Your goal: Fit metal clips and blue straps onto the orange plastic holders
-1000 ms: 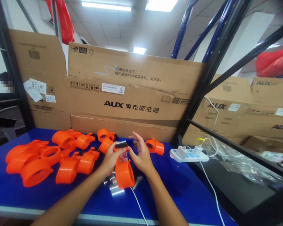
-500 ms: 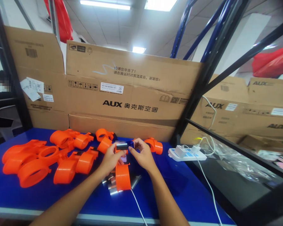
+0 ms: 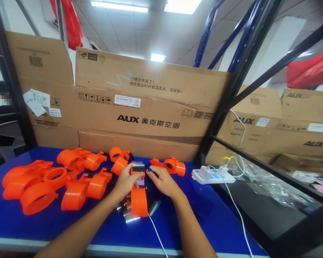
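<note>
An orange plastic ring-shaped part hangs from my left hand, which is closed around its upper arm. A black and silver strip lies across the top of that arm. Just to the right, my right hand has its fingers drawn together. A small dark blue bit shows at its fingertips, too small to name. Behind the held part lies a phone-like device with a lit screen, partly covered by my left hand. Shiny silver strips lie on the blue table under the ring.
Many similar orange ring parts are spread over the left of the blue table, with others behind my right hand. A white power strip with plugs and cables sits at right. Cardboard and a black rack post stand behind.
My right hand has lowered slightly and its fingers have drawn together. The dark blue piece by its fingertips now shows less. My left hand keeps the orange part nearly in place.
</note>
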### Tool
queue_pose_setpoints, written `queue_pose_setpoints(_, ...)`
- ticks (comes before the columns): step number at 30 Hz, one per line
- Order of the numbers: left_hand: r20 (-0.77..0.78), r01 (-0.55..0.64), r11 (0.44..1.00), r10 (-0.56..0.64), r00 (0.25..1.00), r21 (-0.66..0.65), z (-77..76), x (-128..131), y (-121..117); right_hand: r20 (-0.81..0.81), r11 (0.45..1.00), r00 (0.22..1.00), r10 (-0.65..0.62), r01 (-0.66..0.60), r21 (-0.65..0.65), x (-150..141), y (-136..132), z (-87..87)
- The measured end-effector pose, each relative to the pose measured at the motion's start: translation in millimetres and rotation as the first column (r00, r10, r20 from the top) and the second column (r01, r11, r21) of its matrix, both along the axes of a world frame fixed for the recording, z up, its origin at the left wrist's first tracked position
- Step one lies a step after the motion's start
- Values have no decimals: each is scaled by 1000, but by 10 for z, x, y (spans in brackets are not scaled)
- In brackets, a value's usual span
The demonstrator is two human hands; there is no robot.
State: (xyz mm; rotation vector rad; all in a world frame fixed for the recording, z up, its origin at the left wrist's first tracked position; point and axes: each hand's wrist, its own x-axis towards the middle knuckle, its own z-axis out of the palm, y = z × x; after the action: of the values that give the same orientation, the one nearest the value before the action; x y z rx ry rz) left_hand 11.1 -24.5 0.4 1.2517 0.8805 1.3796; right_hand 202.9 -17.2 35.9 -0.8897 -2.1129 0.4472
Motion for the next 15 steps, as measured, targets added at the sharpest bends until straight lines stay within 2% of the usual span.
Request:
queue_pose_setpoints(5,-14,-13,1000,13,1000,4,7,10,-7,-39,989,992,-121,124,75,-15,22,1)
queue_pose_setpoints(9,-34,-3,1000,3,999,16,-2,12,-10,-131,981,975,-179,186,45,-45,25,-35)
queue_pose_setpoints(15,-30,0,1000,0,1000,7,-12,4,0,-178,993,979,-103,91,-76,-58,-7,-77)
